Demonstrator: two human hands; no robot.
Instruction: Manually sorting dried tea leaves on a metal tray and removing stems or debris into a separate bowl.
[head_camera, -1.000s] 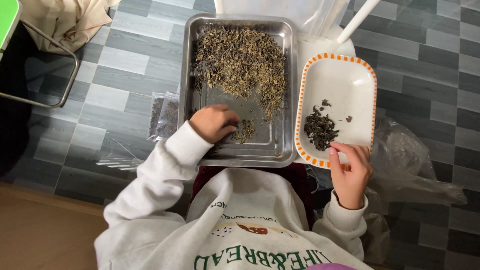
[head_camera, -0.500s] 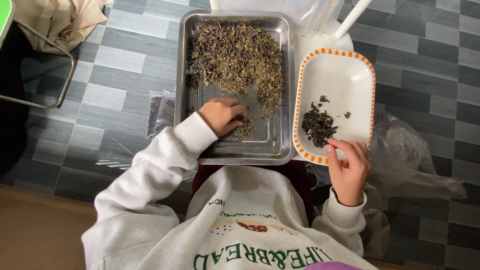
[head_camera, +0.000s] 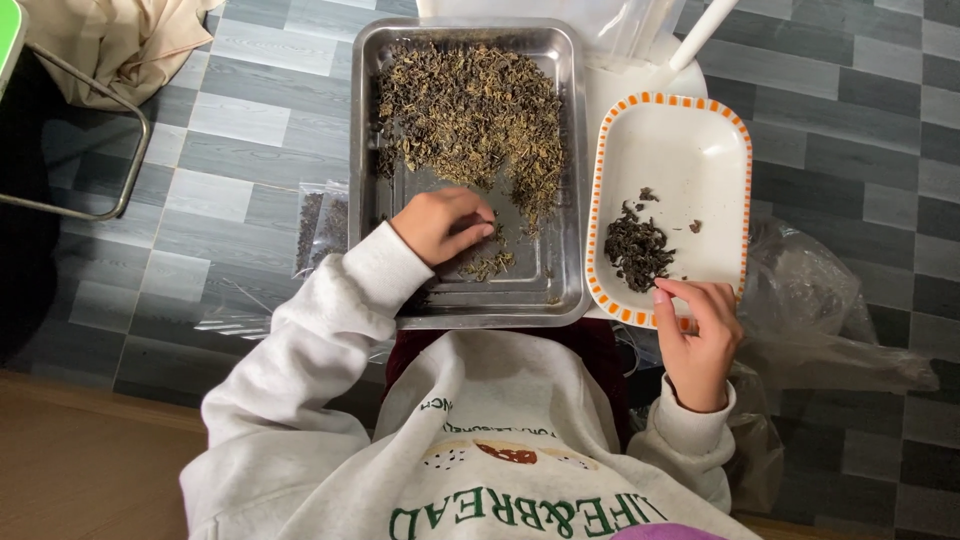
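Head view, catalogued left to right. Small clear packets (head_camera: 322, 228) of dark leaf lie on the grey floor at nine o'clock of our steel tray (head_camera: 462, 170). Dried tea leaves (head_camera: 470, 112), olive-brown, curled and twiggy, heap toward the tray's twelve o'clock end; a small separated clump (head_camera: 488, 265) sits at six o'clock. Our left hand (head_camera: 440, 225) rests on the bare tray floor beside that clump, fingers curled narrow, thumb meeting them; whether a leaf is pinched we cannot tell. At three o'clock, a white dish (head_camera: 690, 140) with orange-dashed rim holds darker picked bits (head_camera: 638, 250). Our right hand (head_camera: 698, 340) grips its near rim, apparently steadying it.
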